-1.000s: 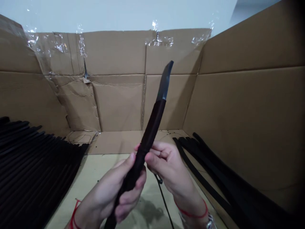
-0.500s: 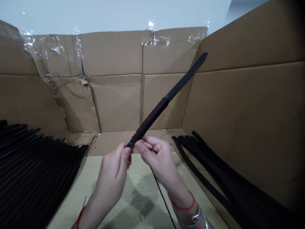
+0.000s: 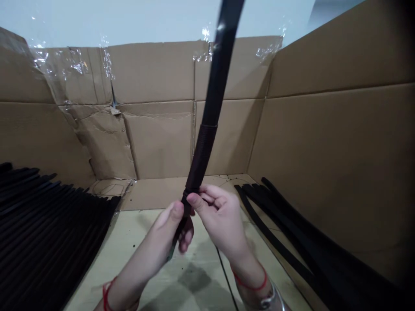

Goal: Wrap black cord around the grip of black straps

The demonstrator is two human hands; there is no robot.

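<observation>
Change: the black strip (image 3: 206, 138) has swung from a slant toward the right to nearly upright, and its upper end now runs out past the top of the view.
Left hand: the left hand (image 3: 157, 246) is closed around the lower part of the black strip, with the thumb on the near side and the fingers curled behind.
Right hand: the right hand (image 3: 220, 220) grasps the strip just above the left hand, pinching it between thumb and forefinger while the other fingers curl loosely.
Strip: it stands between the two hands, its ribbed dark sleeve (image 3: 202, 151) just above them and its lower end poking out below the left fingers.
Left side: a fanned stack of black strips (image 3: 48, 229) lies well apart from the hands.
Right side: a few loose black strips (image 3: 292, 233) lean along the cardboard wall (image 3: 333, 151).
Around: a thin black cord (image 3: 225, 276) crosses the pale board (image 3: 194, 278) under the right wrist, and clear packing tape (image 3: 74, 60) patches the cardboard box's back wall (image 3: 158, 142).
</observation>
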